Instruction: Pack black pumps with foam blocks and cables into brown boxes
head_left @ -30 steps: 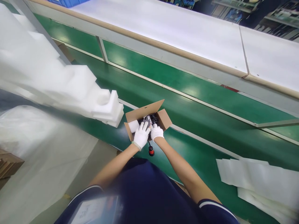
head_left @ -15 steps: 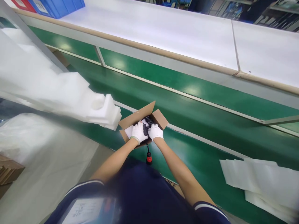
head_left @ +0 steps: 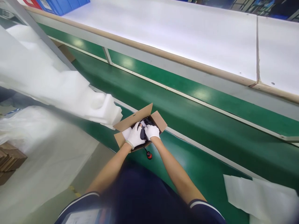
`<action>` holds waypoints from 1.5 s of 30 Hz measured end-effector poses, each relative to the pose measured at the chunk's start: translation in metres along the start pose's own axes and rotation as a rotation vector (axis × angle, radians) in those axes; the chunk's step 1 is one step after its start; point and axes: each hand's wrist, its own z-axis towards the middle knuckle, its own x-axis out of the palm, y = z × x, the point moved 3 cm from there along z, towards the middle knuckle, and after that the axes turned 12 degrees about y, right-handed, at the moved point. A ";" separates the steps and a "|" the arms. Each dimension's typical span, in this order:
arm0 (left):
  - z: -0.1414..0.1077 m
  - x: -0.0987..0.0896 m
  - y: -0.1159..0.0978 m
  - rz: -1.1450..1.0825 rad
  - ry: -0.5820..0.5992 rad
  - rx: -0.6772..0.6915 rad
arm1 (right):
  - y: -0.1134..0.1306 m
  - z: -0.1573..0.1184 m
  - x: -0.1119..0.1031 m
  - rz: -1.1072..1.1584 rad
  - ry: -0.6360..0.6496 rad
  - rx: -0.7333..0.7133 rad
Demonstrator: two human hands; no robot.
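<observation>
Leftmost, white foam blocks [head_left: 102, 107] lie beside the open cardboard box [head_left: 134, 119], which sits on the green desk [head_left: 184, 155], its long axis slanting up to the right, flaps spread. Inside it, your gloved left hand [head_left: 136, 136], palm down, grips the matte black part [head_left: 142, 133]; that part's long axis runs roughly away from you. A red-banded black plug [head_left: 149, 155] hangs out over the near wall. Your right hand [head_left: 152, 132] reaches in, fingers bent; its grip cannot be determined.
</observation>
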 end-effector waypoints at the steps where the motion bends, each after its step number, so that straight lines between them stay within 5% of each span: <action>1: 0.000 0.000 0.000 -0.017 -0.007 0.000 | 0.001 -0.002 -0.005 -0.034 -0.015 -0.044; 7: -0.005 -0.001 0.000 -0.104 -0.118 -0.086 | 0.001 0.002 -0.034 -0.486 -0.099 -0.696; 10: -0.011 0.000 0.000 -0.118 -0.142 -0.111 | 0.003 0.014 -0.040 -0.579 -0.050 -0.828; 19: -0.014 -0.007 -0.006 0.013 -0.123 -0.215 | 0.042 0.028 -0.026 -0.533 -0.041 -0.655; 31: 0.007 0.005 -0.020 0.093 -0.070 -0.564 | 0.021 0.032 -0.012 -0.416 -0.052 -0.674; 40: -0.005 0.013 -0.032 0.082 -0.093 -0.623 | 0.019 0.038 -0.018 -0.452 -0.033 -0.684; 45: 0.011 0.021 -0.030 0.098 -0.036 -0.708 | 0.007 0.037 -0.015 -0.466 -0.130 -0.675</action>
